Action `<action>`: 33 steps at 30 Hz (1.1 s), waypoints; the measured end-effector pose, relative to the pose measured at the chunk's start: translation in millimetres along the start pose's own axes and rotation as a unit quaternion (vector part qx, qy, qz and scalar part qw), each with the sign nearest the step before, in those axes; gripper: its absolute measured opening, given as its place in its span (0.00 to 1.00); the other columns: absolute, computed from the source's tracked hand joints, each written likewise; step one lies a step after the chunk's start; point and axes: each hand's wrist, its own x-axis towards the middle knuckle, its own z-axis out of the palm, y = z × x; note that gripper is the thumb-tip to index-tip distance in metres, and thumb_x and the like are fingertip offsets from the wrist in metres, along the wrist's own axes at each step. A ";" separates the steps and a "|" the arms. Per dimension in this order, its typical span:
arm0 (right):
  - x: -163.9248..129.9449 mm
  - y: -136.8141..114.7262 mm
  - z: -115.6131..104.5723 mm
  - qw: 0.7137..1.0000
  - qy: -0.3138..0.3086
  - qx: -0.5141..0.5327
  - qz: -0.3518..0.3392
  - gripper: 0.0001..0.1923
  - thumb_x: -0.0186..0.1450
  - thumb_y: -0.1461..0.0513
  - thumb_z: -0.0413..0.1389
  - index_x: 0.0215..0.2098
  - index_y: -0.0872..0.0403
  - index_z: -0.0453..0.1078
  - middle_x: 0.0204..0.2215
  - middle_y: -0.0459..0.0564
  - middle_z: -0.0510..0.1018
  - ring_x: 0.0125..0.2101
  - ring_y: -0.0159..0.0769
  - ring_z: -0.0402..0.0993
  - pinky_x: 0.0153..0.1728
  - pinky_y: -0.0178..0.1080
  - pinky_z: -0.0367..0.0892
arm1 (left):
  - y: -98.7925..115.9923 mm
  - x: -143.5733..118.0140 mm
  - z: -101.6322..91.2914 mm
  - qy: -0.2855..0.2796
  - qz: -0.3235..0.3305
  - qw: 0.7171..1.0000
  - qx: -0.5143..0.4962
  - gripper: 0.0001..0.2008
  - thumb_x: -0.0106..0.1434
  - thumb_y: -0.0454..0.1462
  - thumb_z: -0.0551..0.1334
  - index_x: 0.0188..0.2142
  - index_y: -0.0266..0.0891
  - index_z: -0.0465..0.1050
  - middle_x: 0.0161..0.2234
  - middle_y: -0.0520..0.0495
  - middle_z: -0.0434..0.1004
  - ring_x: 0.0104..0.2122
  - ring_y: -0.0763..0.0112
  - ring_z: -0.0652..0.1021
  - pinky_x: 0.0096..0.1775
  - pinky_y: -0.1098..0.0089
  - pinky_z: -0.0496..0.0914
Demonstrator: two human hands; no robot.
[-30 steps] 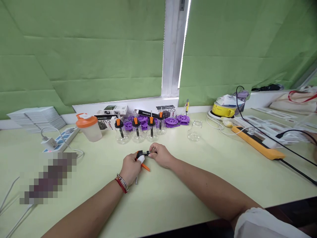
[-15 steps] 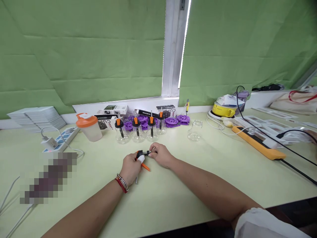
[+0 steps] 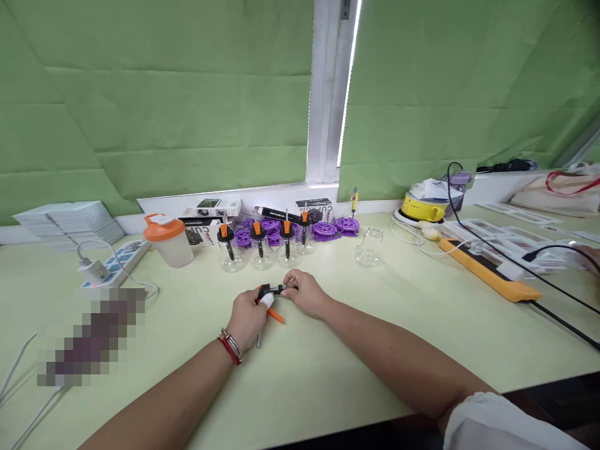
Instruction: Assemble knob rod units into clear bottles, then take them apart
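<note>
I find the left hand (image 3: 248,319) clamped on a black-and-orange fitting (image 3: 265,290) at the middle of the table (image 3: 337,375), the right hand (image 3: 304,295) pinching its other end; fingers hide both ends. Pixelation masks an object (image 3: 96,340) at left; another person's hand (image 3: 593,255) is cut off at right. I read "CUP" on a carton (image 3: 321,212); its smaller print is illegible. Four capped glass jars (image 3: 261,257) contain black rods (image 3: 261,249); an open jar (image 3: 368,255) stands apart.

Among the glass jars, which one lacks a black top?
The rightmost jar, standing apart with its mouth bare; the four others each wear a black top with an orange piece.
</note>
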 end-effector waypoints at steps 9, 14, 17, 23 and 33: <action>0.1 1.9 1.0 1.000 0.003 0.000 0.003 0.07 0.54 0.66 0.58 0.32 0.54 0.66 0.21 0.41 0.70 0.22 0.27 0.62 0.26 0.32 0.58 | -1.8 0.8 0.7 0.004 -0.007 1.000 -0.014 0.16 0.54 0.42 0.59 0.36 0.32 0.74 0.18 0.56 0.61 0.17 0.74 0.65 0.21 0.72 0.60; -0.4 0.1 0.6 1.000 0.006 -0.003 0.003 0.08 0.54 0.66 0.58 0.32 0.54 0.65 0.20 0.40 0.69 0.21 0.28 0.61 0.26 0.32 0.58 | -0.7 0.8 0.5 0.002 -0.005 1.000 -0.007 0.15 0.54 0.42 0.58 0.35 0.33 0.74 0.19 0.55 0.61 0.17 0.74 0.65 0.21 0.72 0.60; -1.4 -1.9 -0.3 1.000 0.002 -0.002 0.004 0.07 0.54 0.66 0.58 0.31 0.54 0.66 0.20 0.40 0.69 0.21 0.28 0.62 0.26 0.32 0.58 | -1.4 0.9 0.2 0.001 -0.001 1.000 -0.003 0.14 0.54 0.42 0.58 0.34 0.33 0.73 0.18 0.56 0.61 0.17 0.75 0.65 0.21 0.72 0.60; -1.6 -2.7 -0.4 1.000 0.004 -0.003 0.008 0.08 0.54 0.66 0.58 0.32 0.54 0.66 0.21 0.40 0.69 0.21 0.28 0.62 0.25 0.32 0.57 | -0.3 -0.4 0.3 0.002 -0.008 1.000 -0.010 0.14 0.54 0.42 0.58 0.34 0.33 0.73 0.18 0.56 0.61 0.17 0.74 0.65 0.20 0.73 0.60; 1.0 1.9 -0.2 1.000 0.004 -0.008 0.002 0.07 0.54 0.65 0.58 0.31 0.54 0.66 0.20 0.40 0.69 0.21 0.28 0.61 0.25 0.32 0.57 | -4.5 2.2 0.8 0.008 -0.001 1.000 -0.016 0.15 0.53 0.42 0.60 0.34 0.33 0.74 0.18 0.55 0.62 0.17 0.75 0.65 0.20 0.73 0.60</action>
